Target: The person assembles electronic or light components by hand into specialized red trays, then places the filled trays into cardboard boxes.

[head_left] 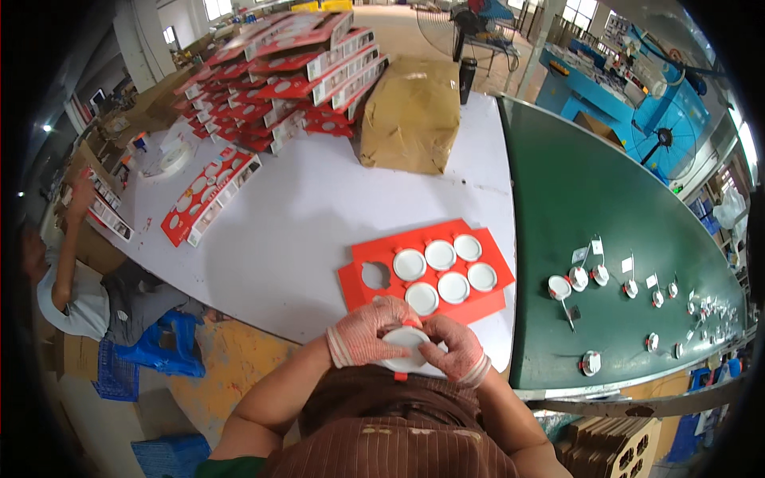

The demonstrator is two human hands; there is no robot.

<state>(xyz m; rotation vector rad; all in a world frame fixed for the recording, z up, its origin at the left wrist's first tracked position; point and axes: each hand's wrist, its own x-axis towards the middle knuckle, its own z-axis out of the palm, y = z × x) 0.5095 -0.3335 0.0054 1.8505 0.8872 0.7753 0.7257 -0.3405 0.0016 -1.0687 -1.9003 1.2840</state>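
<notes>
Gloved left hand (368, 331) and right hand (458, 348), part-curled, pinch a white downlight (405, 348), apparently preparing it; next, likely, seating in the vacant left hole (374, 276) of the red cardboard insert (498, 259).

Card insert (396, 287) at the hub, on the table (303, 215), six fittings (440, 255) seated in it, a cutout (374, 276) at its nine o'clock; at six, the held fitting (405, 346), left hand (369, 333) on one side, right hand (458, 350) on the other! Twelve o'clock, the package (410, 115); eleven, the stacked boxes (291, 68); ten, a lone box (211, 195); nine, a co-worker (82, 296) beyond the table's edge. Over to three: the neighbouring surface (570, 191) adjoins the table, loose units (600, 276) scattered across it.
</notes>
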